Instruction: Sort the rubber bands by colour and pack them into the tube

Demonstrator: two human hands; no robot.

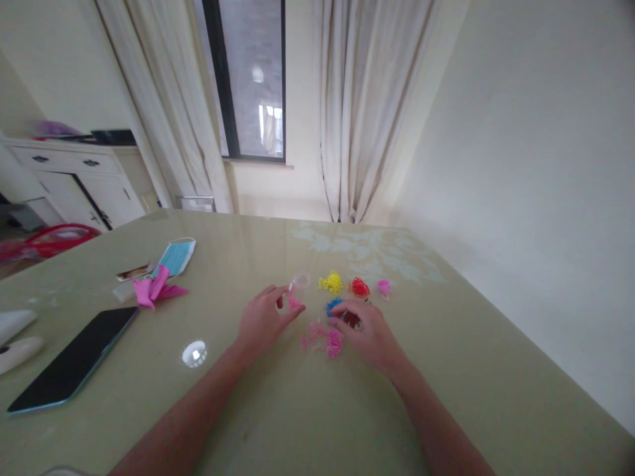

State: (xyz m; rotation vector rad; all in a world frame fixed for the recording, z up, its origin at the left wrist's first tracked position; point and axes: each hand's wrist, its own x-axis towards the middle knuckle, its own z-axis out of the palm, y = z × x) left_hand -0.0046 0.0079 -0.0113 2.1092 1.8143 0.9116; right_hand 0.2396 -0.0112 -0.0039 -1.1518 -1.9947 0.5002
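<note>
My left hand (262,320) grips a small clear plastic container (299,280) between thumb and fingers, with some pink bits showing low inside it. My right hand (364,330) is curled, thumb and fingertips close together; whatever they pinch is too small to make out. Just beyond those fingertips lies a pile of blue bands (333,305), partly covered by the hand. A dark red pile (351,318) shows between the right fingers. Loose pink bands (315,330) and a denser pink clump (334,344) are on the table between my hands.
Farther back sit a yellow pile (331,282), a red pile (359,287) and a small pink cup-like piece (384,287). Leftward lie a clear round lid-like dome (194,354), a black-screened tablet (74,360), folded pink paper (156,289) and a blue face mask (177,256).
</note>
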